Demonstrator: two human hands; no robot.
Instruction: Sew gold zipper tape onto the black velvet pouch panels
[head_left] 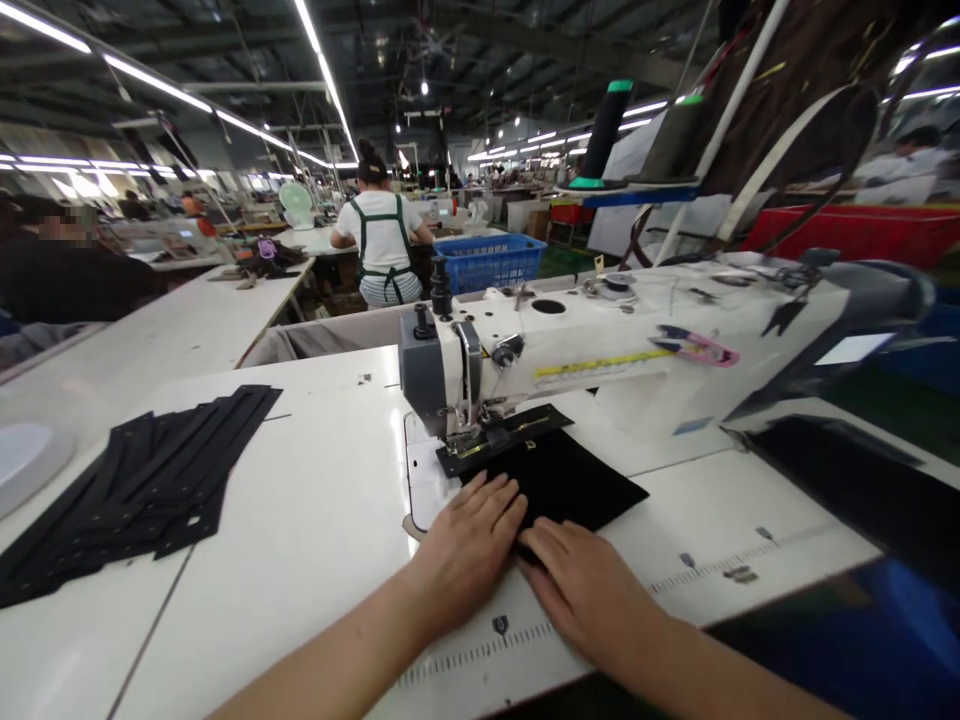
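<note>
A black fabric panel (581,482) lies on the bed of a white sewing machine (570,335). Along its far edge runs a narrow black strip (551,415) with a brass-coloured line, partly under the presser foot (466,440). My left hand (476,530) rests flat on the panel's near left part, fingers stretched toward the foot. Beside it, my right hand (577,580) has its fingers curled over the panel's near edge and seems to pinch it; its thumb is partly hidden. Left of the machine, several cut black pieces (161,470) lie in an overlapping pile.
Pink-handled thread snips (697,345) lie against the machine arm. More black material (847,480) is at the right. Thread cones (604,135) stand on a rack behind. A blue basket (491,262) and a seated co-worker (381,235) are beyond. A ruler scale (480,650) marks the table's front.
</note>
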